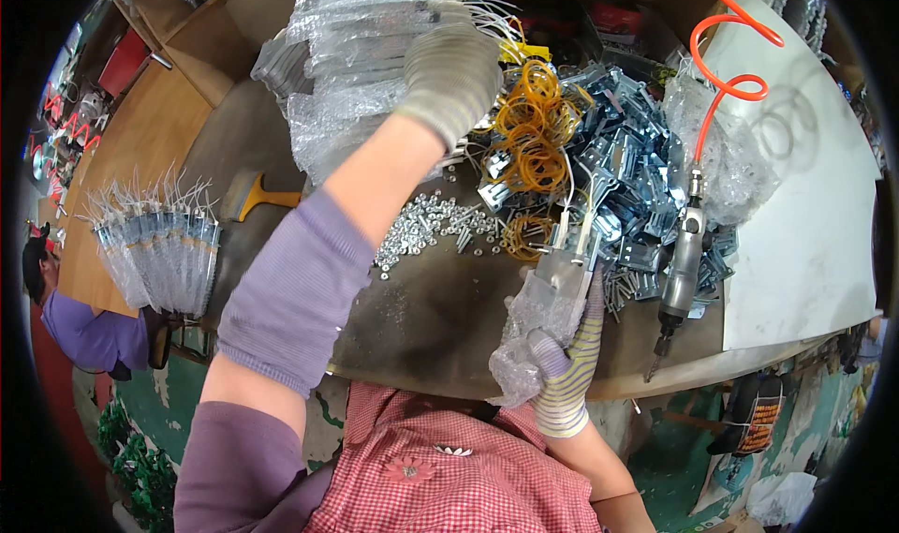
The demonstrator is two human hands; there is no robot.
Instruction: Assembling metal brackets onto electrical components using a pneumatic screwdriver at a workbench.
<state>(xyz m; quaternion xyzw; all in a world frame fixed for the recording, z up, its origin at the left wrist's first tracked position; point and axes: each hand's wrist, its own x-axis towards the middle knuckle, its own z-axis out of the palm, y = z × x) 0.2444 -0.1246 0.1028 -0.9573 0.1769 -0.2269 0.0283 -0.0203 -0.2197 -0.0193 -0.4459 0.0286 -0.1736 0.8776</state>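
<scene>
My right hand [567, 374], in a striped knit glove, grips a bubble-wrapped flat metal part [562, 285] at the table's front edge. White wires stick out of the part's far end, and its near end is covered by bubble wrap. My left hand [454, 79], gloved too, reaches across to the wire end of a stack of similar bubble-wrapped parts [346, 55]. Its fingers are mostly hidden, so its grip cannot be made out. Amber rubber bands [534, 125] lie in a heap just right of that hand.
Small nuts [421, 229] lie scattered mid-table. Bent metal brackets [627, 149] are piled at right, beside a pneumatic screwdriver [685, 261] on a coiled orange hose [721, 83]. At left are a yellow-handled brush [257, 196] and a bundle of wrapped parts [164, 261].
</scene>
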